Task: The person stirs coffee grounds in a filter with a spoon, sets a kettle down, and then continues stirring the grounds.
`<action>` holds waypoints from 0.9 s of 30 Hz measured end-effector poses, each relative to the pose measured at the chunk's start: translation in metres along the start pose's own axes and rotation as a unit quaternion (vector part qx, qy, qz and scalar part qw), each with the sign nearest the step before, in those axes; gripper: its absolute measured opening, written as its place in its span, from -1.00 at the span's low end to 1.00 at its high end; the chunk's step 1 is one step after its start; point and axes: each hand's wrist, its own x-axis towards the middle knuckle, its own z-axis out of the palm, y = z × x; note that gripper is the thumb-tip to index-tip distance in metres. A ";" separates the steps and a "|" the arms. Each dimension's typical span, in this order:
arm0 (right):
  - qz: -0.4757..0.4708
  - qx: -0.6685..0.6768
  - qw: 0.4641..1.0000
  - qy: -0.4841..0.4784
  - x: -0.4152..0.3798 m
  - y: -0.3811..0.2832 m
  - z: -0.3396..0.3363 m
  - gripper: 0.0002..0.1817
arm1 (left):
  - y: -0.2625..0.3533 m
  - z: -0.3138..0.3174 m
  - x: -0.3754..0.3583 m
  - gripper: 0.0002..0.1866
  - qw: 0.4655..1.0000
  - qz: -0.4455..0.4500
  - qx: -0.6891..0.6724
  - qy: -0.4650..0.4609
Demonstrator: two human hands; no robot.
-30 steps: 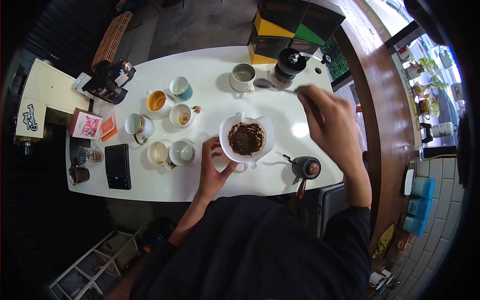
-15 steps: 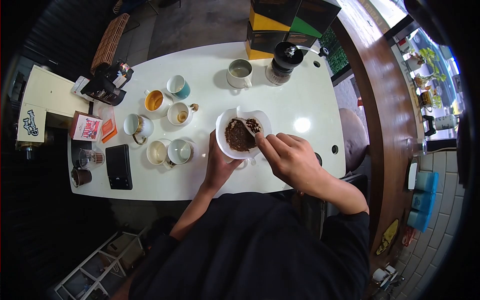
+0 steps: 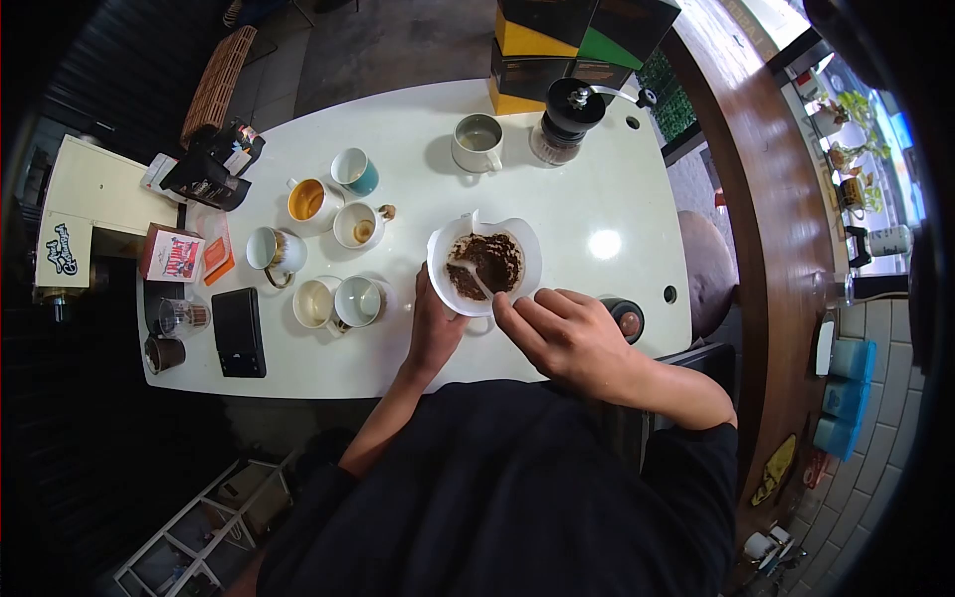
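Note:
A white dripper [image 3: 531, 261] with a pale paper filter sits in front of me, dark coffee grounds [image 3: 504, 261] inside it. My left hand [image 3: 436, 320] is wrapped round the dripper's left side. Between the pinched fingers of my right hand [image 3: 545, 326] is a small light spoon [image 3: 479, 282], its tip down in the grounds. The grounds lie unevenly, with some on the filter's wall. What the dripper stands on is mostly hidden below it.
Several cups, among them an orange-lined cup [image 3: 306, 200], stand left of the dripper on the white table [image 3: 398, 129]. A grey mug [image 3: 477, 144] and a hand grinder [image 3: 567, 119] are behind. A black scale [image 3: 239, 333] lies left. A round black object [image 3: 625, 320] is near my right wrist.
The spoon has swung from the upper right of the grounds to the lower left. My right hand has shifted slightly left and down, uncovering more of the round black object.

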 end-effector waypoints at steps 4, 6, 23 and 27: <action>-0.013 -0.021 0.999 -0.045 -0.003 -0.004 -0.013 -0.57 | -0.014 0.001 -0.006 -0.45 0.999 -0.021 -0.040 -0.025; 0.004 -0.008 0.999 -0.039 -0.005 -0.003 -0.017 -0.57 | -0.018 0.001 -0.008 -0.48 0.999 -0.017 -0.023 -0.026; 0.067 0.037 0.997 -0.032 -0.011 -0.004 0.011 -0.60 | -0.010 0.001 -0.007 -0.53 0.999 -0.038 -0.006 -0.027; 0.099 0.066 0.993 0.016 -0.010 -0.013 0.002 -0.65 | -0.015 0.000 -0.008 -0.53 0.999 -0.025 0.006 -0.025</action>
